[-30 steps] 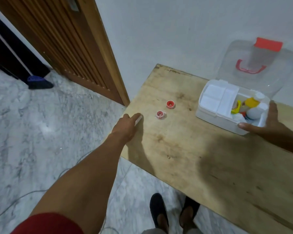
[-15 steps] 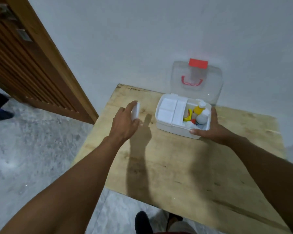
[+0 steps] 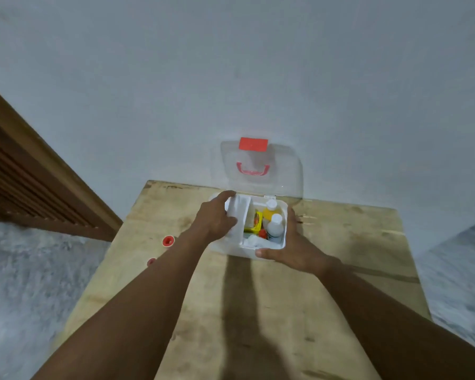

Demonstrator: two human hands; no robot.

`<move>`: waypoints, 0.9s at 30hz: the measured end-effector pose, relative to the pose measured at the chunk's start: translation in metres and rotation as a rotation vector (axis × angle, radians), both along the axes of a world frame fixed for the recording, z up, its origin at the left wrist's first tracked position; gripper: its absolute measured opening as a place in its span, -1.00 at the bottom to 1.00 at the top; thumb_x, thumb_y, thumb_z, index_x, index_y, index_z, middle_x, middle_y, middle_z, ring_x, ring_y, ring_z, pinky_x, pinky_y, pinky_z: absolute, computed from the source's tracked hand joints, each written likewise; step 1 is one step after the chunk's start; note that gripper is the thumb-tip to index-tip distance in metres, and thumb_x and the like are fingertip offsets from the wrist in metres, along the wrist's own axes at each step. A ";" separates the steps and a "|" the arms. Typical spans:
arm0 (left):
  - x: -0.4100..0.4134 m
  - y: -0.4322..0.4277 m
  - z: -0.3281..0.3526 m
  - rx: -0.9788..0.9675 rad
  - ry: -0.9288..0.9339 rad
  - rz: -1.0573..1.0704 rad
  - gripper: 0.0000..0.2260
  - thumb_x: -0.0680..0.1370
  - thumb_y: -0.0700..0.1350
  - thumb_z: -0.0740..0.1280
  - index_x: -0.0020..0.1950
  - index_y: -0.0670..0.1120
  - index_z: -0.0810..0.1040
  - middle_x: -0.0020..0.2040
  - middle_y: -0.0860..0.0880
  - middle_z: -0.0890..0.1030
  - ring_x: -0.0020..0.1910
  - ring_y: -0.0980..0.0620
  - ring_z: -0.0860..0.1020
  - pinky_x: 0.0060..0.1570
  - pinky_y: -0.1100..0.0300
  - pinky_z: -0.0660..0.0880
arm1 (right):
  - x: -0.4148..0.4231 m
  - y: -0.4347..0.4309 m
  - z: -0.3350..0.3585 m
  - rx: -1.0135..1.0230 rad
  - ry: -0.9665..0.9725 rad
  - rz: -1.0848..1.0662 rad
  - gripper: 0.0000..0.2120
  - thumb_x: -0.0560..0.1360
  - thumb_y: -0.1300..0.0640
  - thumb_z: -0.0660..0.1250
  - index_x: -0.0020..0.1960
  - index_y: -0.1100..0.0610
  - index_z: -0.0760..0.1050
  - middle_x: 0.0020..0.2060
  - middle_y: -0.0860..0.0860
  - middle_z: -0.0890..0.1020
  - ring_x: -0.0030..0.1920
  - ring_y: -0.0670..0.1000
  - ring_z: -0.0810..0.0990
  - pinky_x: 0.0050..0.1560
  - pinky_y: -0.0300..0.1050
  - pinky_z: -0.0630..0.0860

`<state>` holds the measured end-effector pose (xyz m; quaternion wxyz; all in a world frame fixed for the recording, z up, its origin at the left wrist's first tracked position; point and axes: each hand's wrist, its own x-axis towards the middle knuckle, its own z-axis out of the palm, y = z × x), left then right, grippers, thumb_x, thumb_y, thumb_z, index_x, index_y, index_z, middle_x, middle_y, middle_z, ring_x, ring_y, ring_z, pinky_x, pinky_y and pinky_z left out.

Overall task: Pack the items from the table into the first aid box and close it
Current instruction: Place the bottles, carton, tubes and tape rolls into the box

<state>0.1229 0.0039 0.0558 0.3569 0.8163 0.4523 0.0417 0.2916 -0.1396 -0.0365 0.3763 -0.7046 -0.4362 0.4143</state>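
Observation:
The white first aid box (image 3: 237,250) stands open on the wooden table (image 3: 327,283), its clear lid (image 3: 283,174) with a red latch and handle upright against the wall. Inside the right part are a yellow bottle (image 3: 269,212), a white bottle (image 3: 275,227) and a yellow packet (image 3: 254,224). My left hand (image 3: 217,218) is over the box's left tray, closed on a small white item (image 3: 234,208). My right hand (image 3: 291,248) grips the box's right front corner. Two small red-and-white rolls (image 3: 168,240) (image 3: 151,261) lie on the table at the left.
A white wall runs right behind the table. A wooden slatted door (image 3: 25,182) stands at the left. Marbled grey floor (image 3: 25,270) surrounds the table on both sides; the table's left edge is close to the two rolls.
My left hand has carried the white item from the table's left edge to over the box's left tray. My right hand has stayed on the box. The camera has swung right.

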 end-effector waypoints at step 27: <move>0.002 0.028 -0.044 -0.097 -0.004 -0.156 -0.43 0.40 -0.03 0.54 0.37 0.04 0.43 -0.13 -0.06 0.60 -0.05 -0.11 0.63 0.10 0.05 0.56 | -0.007 0.015 0.013 -0.101 -0.172 -0.035 0.27 0.25 0.00 0.63 0.54 -0.07 -0.32 0.43 -0.30 -0.10 0.51 -0.10 0.02 0.47 -0.11 0.18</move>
